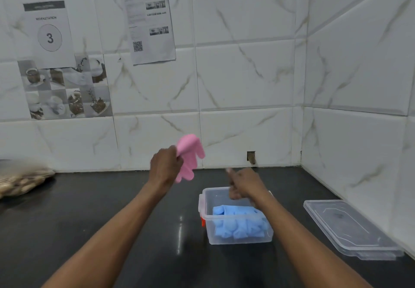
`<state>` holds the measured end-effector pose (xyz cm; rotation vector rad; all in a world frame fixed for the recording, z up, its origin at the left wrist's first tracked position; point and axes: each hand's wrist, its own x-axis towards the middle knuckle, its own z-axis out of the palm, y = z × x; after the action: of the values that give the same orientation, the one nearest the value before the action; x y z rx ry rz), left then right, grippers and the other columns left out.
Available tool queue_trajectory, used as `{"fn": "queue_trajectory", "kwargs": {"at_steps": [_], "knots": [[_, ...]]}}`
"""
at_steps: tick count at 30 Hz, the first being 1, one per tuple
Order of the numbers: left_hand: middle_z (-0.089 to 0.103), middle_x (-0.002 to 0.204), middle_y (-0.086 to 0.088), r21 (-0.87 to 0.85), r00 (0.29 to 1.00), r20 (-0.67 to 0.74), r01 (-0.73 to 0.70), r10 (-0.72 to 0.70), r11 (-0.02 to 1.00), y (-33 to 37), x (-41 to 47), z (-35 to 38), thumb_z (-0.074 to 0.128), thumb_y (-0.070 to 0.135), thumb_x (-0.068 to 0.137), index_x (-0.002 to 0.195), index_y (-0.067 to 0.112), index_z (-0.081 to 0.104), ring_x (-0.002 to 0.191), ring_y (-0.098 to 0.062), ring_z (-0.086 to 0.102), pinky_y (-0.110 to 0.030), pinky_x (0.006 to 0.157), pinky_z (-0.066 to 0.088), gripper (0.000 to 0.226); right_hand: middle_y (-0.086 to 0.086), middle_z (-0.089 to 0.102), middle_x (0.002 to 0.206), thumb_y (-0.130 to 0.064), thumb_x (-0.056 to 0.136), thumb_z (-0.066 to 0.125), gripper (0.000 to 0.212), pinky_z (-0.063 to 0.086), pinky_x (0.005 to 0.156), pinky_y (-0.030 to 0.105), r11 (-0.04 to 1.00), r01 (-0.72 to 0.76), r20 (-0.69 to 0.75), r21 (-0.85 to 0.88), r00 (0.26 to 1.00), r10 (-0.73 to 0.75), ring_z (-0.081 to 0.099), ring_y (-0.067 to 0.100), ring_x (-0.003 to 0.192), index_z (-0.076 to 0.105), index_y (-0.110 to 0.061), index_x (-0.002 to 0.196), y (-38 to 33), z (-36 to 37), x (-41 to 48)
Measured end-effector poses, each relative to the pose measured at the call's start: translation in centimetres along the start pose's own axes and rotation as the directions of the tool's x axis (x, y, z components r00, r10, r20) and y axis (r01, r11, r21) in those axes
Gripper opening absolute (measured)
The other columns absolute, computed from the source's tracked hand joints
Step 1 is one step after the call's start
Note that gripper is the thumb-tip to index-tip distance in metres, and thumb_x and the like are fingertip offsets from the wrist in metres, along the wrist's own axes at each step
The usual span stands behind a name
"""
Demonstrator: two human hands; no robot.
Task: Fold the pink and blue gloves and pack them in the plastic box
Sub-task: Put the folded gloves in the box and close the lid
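My left hand [165, 166] grips a pink glove [189, 156] and holds it up in the air above the black counter, its fingers hanging down to the right. Folded blue gloves [239, 221] lie inside the clear plastic box [205, 200] on the counter. My right hand [243, 184] hovers over the far edge of the box, blurred, with one finger stretched out and the others curled; it holds nothing.
The box's clear lid [350, 227] lies on the counter to the right, close to the tiled side wall. A bag of brownish items [21, 182] sits at the far left. Papers hang on the tiled back wall.
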<state>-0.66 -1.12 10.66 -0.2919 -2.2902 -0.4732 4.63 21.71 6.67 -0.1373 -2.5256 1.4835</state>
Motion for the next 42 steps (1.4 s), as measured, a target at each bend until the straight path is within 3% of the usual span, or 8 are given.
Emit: {"fn": "queue_trajectory", "kwargs": {"at_steps": [3, 7, 13, 19, 24, 30, 37, 42], "knots": [[0.07, 0.082, -0.011, 0.055, 0.973, 0.009, -0.23, 0.23, 0.972, 4.6, 0.5, -0.9, 0.056, 0.015, 0.08, 0.082, 0.012, 0.056, 0.068, -0.034, 0.06, -0.032, 0.054, 0.032, 0.004, 0.039, 0.063, 0.105, -0.069, 0.087, 0.043, 0.092, 0.06, 0.07, 0.047, 0.62, -0.27, 0.337, 0.737, 0.941, 0.009, 0.07, 0.045, 0.084, 0.05, 0.018, 0.112, -3.5, -0.7, -0.4], [0.068, 0.1, -0.011, 0.168, 0.84, 0.063, -0.542, 0.54, 0.823, 8.3, -1.6, -0.1, 0.064, 0.018, 0.083, 0.111, 0.01, 0.059, 0.086, -0.035, 0.065, -0.039, 0.057, 0.046, 0.029, 0.035, 0.059, 0.121, -0.074, 0.076, 0.055, 0.097, 0.047, 0.087, 0.065, 0.238, -0.422, 0.458, 0.875, 0.881, -0.123, 0.06, 0.048, 0.107, 0.046, 0.008, 0.128, -5.5, -3.5, -0.6], [0.068, 0.12, -0.011, 0.043, 0.681, -0.015, -0.731, 0.732, 0.681, 8.5, -3.9, 1.2, 0.077, 0.014, 0.075, 0.129, 0.006, 0.06, 0.103, -0.027, 0.067, -0.038, 0.088, 0.054, 0.057, 0.032, 0.052, 0.128, 0.003, 0.074, 0.07, 0.066, 0.045, 0.09, 0.069, 0.266, -0.361, 0.373, 0.894, 0.928, 0.007, 0.055, 0.05, 0.113, 0.043, -0.002, 0.134, -2.9, -5.7, -1.8], [0.025, 0.156, 0.008, -0.658, 0.958, 0.233, 0.029, 0.166, 0.753, 8.7, -4.5, 0.5, 0.051, 0.055, 0.084, 0.152, 0.021, 0.028, 0.142, -0.009, 0.023, -0.03, 0.115, 0.017, 0.08, 0.028, 0.06, 0.119, 0.016, 0.078, 0.056, 0.053, 0.052, 0.083, 0.062, 0.326, -0.212, 0.213, 0.921, 0.976, 0.033, 0.06, 0.043, 0.107, 0.05, -0.001, 0.127, -1.8, -5.4, -2.0], [0.069, 0.104, -0.012, -0.588, 0.588, 0.805, 0.808, 0.082, -0.024, 8.5, -3.7, -0.9, 0.086, 0.035, 0.067, 0.128, 0.004, 0.059, 0.085, -0.028, 0.064, -0.042, 0.08, 0.057, 0.073, 0.025, 0.064, 0.118, 0.012, 0.078, 0.06, 0.043, 0.056, 0.083, 0.052, 0.376, -0.138, 0.192, 0.916, 0.975, -0.112, 0.063, 0.037, 0.107, 0.057, 0.001, 0.119, -2.2, -5.2, -2.5], [0.053, 0.123, -0.025, -0.386, 0.428, 0.853, 0.902, 0.299, -0.191, 8.4, -4.7, -0.6, 0.092, 0.022, 0.06, 0.132, -0.001, 0.051, 0.109, -0.049, 0.058, -0.066, 0.091, 0.049, 0.086, 0.019, 0.067, 0.112, 0.007, 0.069, 0.067, 0.055, 0.054, 0.091, 0.049, 0.425, 0.026, 0.112, 0.905, 0.949, -0.296, 0.065, 0.03, 0.105, 0.057, 0.0, 0.123, 0.0, -5.0, -3.1], [0.052, 0.13, -0.041, -0.262, 0.257, 0.911, 0.965, 0.321, -0.029, 8.5, -5.0, -1.1, 0.093, 0.042, 0.053, 0.132, -0.018, 0.039, 0.11, -0.052, 0.062, -0.056, 0.086, 0.056, 0.114, 0.016, 0.07, 0.103, 0.006, 0.069, 0.068, 0.045, 0.057, 0.082, 0.044, 0.378, 0.119, 0.026, 0.918, 0.934, -0.357, 0.068, 0.028, 0.099, 0.065, -0.005, 0.112, 0.8, -5.7, -2.5], [0.067, 0.121, -0.023, -0.594, 0.633, 0.731, 0.774, 0.255, -0.219, 8.9, -4.4, -0.7, 0.085, 0.014, 0.068, 0.127, -0.001, 0.057, 0.107, -0.034, 0.067, -0.047, 0.09, 0.057, 0.067, 0.017, 0.069, 0.107, 0.003, 0.072, 0.07, 0.044, 0.056, 0.087, 0.047, 0.447, 0.108, 0.079, 0.888, 0.921, -0.381, 0.067, 0.028, 0.102, 0.064, -0.003, 0.115, 0.5, -5.9, -2.5]]}}
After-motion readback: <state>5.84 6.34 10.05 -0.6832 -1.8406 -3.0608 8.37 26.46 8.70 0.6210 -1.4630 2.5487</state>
